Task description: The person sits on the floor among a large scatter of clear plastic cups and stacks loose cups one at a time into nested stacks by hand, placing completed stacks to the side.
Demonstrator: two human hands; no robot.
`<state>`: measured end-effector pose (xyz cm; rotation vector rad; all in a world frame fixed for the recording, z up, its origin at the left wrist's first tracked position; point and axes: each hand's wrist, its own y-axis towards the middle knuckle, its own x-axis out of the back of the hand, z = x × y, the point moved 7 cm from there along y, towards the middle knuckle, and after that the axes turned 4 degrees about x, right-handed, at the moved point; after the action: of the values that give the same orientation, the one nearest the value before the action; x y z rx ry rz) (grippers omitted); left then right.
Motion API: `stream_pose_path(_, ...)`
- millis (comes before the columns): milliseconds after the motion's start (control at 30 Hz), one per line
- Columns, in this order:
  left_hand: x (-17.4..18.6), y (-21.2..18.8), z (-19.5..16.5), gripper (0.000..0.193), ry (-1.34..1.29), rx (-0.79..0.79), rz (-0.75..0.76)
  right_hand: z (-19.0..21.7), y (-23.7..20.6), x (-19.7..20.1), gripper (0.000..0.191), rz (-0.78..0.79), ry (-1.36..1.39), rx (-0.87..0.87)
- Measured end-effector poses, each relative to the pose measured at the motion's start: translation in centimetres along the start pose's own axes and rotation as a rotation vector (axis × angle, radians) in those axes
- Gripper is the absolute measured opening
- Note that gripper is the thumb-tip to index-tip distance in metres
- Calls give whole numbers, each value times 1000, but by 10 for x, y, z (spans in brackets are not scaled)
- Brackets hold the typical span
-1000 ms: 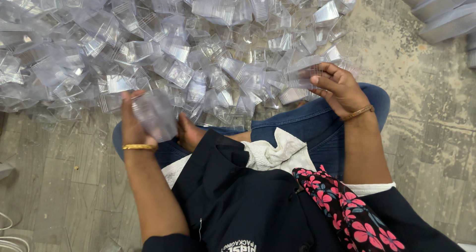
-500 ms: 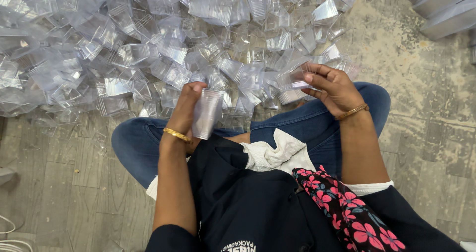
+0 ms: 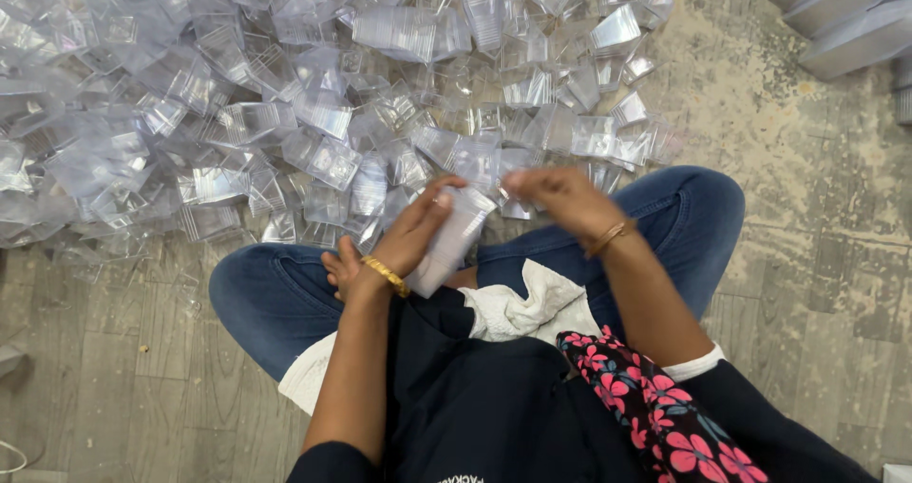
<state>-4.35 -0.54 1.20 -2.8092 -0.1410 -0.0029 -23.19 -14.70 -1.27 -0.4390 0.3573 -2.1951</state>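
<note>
My left hand grips a stack of clear plastic cups, tilted with its open end pointing up and right, above my crossed legs in blue jeans. My right hand is blurred with motion just right of the stack's open end; whether it holds a cup I cannot tell. Both wrists carry a gold bangle. A big heap of loose clear plastic cups covers the floor right in front of my knees.
I sit on a worn grey floor. A white cloth lies in my lap and a dark floral cloth hangs at the lower right. Grey stacked trays sit at the top right corner.
My left hand has brought the cup stack from the left side to the middle over my lap. My right hand has left the heap and moved in toward the stack's open end.
</note>
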Motion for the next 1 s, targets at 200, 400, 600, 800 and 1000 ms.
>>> stream_pose_path(200, 35, -12, 17, 50, -450, 281, -264, -56, 38, 149, 36, -617, -825, -258)
stream_pose_path(400, 33, -5, 14, 49, -179, 180, -207, -65, 47, 159, 13, -600, -30, -127)
stream_pose_path(600, 15, 5, 16, 40, -92, 82, -128, -32, 37, 107, 10, -324, 337, -130)
stream_pose_path(800, 5, 5, 12, 42, -95, 155, -84, -3, 35, 64, 12, -170, 318, -191)
stream_pose_path(1000, -29, 13, 0, 50, -83, -29, 39, 10, 38, -5, 15, 133, -323, 133)
